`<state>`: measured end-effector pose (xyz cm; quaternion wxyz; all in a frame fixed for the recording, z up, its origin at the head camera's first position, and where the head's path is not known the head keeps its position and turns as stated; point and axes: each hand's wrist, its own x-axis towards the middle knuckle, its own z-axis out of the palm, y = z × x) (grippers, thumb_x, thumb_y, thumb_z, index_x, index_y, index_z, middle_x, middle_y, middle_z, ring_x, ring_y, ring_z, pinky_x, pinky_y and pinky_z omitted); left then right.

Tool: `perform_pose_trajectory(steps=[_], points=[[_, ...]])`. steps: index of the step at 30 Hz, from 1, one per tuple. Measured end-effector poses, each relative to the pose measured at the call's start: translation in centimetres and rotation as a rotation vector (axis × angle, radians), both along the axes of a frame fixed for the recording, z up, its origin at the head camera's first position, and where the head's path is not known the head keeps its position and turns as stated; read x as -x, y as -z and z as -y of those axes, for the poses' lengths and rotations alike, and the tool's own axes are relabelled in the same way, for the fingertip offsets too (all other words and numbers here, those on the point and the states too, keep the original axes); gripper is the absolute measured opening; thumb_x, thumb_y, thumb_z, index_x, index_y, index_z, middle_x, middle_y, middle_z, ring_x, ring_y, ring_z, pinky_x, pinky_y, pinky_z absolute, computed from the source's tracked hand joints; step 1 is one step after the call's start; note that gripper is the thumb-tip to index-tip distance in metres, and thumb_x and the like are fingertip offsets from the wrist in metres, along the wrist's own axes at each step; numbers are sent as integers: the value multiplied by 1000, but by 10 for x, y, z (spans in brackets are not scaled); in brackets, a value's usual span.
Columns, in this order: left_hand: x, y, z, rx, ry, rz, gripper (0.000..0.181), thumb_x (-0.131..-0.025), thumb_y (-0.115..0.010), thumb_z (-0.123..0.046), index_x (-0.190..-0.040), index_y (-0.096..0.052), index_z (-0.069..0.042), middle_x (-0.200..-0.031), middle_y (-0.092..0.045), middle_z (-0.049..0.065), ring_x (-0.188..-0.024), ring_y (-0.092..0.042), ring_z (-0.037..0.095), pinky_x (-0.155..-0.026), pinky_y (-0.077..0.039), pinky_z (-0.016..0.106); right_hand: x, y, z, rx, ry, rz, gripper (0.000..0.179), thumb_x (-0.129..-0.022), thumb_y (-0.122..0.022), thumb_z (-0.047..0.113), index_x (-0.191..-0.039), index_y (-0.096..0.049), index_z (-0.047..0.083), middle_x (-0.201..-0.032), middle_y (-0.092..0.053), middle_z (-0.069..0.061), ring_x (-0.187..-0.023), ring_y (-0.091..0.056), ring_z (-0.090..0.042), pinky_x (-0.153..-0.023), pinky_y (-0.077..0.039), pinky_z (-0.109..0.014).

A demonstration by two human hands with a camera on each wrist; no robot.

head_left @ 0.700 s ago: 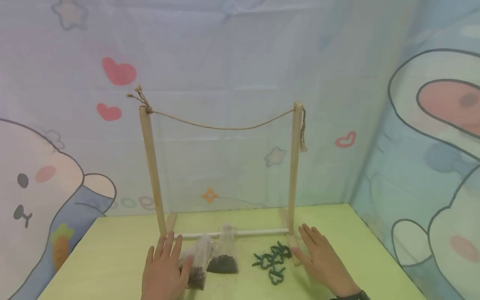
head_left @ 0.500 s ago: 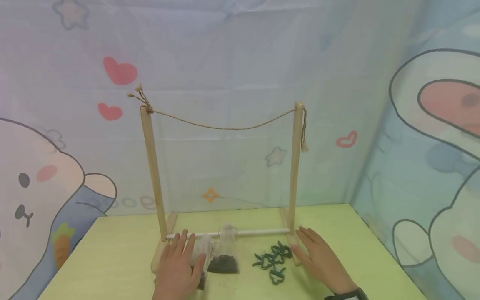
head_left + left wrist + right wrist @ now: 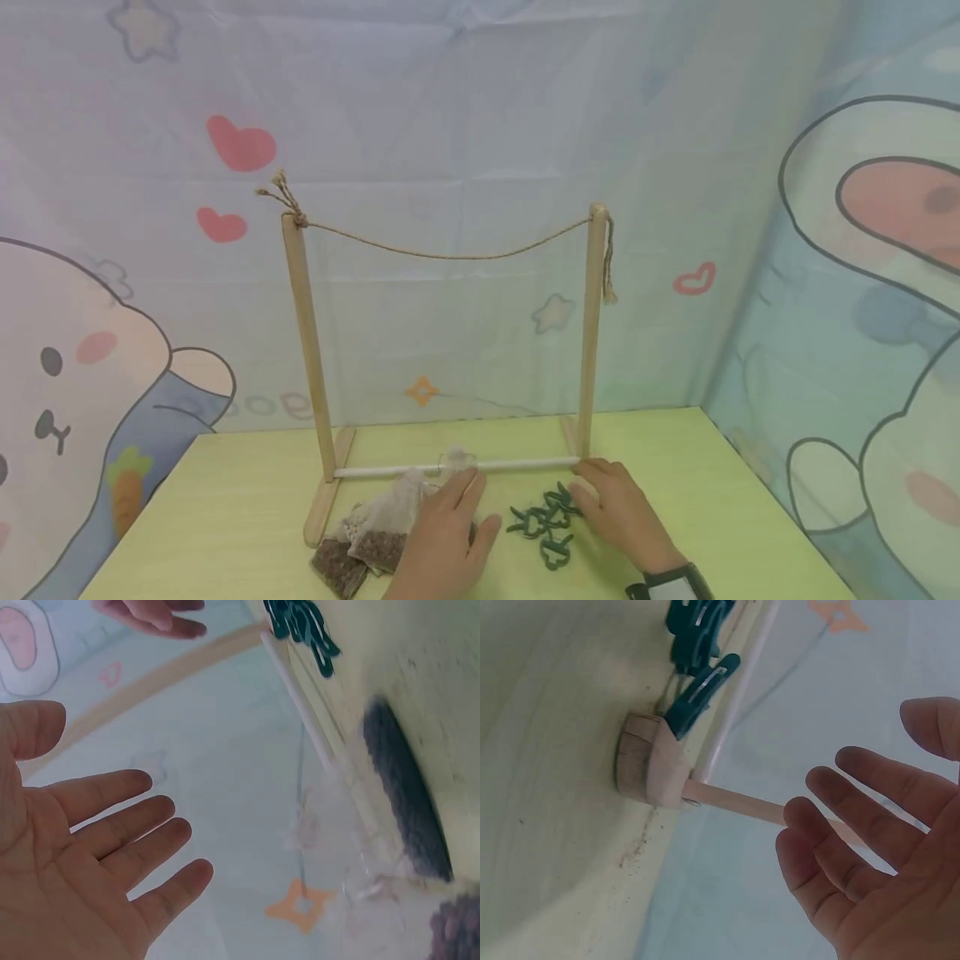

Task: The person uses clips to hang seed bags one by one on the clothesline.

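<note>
My left hand (image 3: 447, 533) hovers over the sachets, its fingers spread and holding nothing; the left wrist view shows the bare palm. To its left lie gauzy drawstring sachets (image 3: 381, 548) with brown filling. Another sachet (image 3: 409, 791) with dark filling is mostly hidden behind this hand in the head view. My right hand (image 3: 621, 510) hangs by the right foot of a wooden frame (image 3: 309, 350), fingers loosely bent around nothing. Just left of it lies a heap of dark green clips (image 3: 551, 518); whether the fingers touch them I cannot tell.
A sagging twine (image 3: 450, 256) is strung between the frame's two posts. Low down, a white rod (image 3: 525, 464) joins them. The frame stands on a pale yellow-green table (image 3: 195, 517), with a printed cloth backdrop (image 3: 450, 108) behind and at the sides.
My left hand has moved right, from over the brown sachets to in front of the dark one, uncovering the brown ones. My right hand has shifted slightly left toward the clips.
</note>
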<state>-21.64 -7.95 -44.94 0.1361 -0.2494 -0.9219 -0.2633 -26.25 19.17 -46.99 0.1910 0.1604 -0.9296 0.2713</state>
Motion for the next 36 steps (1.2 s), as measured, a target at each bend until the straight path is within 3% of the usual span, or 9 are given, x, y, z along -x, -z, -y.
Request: perform_pose_trajectory(steps=[9,16,24,28,30,36], points=[[-1,15,-23,89,57,64,62,-109,-46,-50,-149,-53,-3,-155,-49,15,-138,-52,35,-108,-48,54,8,16,1,-23,-3,82,21,-95,-73,11,-114,-75,2,-125,-69,-19,-111,-63,-35,-96,-55,-52],[-2,25,-31,147,107,2,58,-110,-43,-49,-145,-58,-5,-149,-55,16,-134,-56,36,-104,-52,50,16,34,0,-72,-28,90,10,-85,-79,5,-94,-75,7,-107,-73,-12,-97,-65,-31,-91,-55,-51],[-2,22,-31,171,102,15,59,-111,-40,-50,-145,-58,-6,-150,-55,15,-134,-56,34,-104,-52,50,18,43,0,-155,-22,108,21,-81,-83,12,-100,-77,4,-111,-71,-14,-98,-61,-32,-89,-53,-54],[-1,20,-30,175,103,39,60,-110,-40,-52,-146,-57,-7,-151,-53,15,-136,-55,34,-106,-51,49,17,41,0,-185,-21,126,17,-80,-87,14,-90,-75,7,-113,-69,-14,-95,-56,-28,-83,-52,-50],[0,20,-29,167,109,46,60,-111,-40,-51,-147,-56,-6,-151,-53,15,-136,-54,34,-106,-50,48,17,40,0,-186,-26,128,16,-79,-87,12,-82,-72,10,-110,-68,-12,-93,-55,-26,-82,-52,-49],[2,20,-28,150,109,45,60,-111,-40,-50,-147,-56,-3,-151,-53,17,-136,-54,35,-108,-49,49,17,38,-2,-173,-67,117,22,-78,-85,6,-69,-66,14,-78,-61,3,-75,-49,-16,-85,-50,-49]])
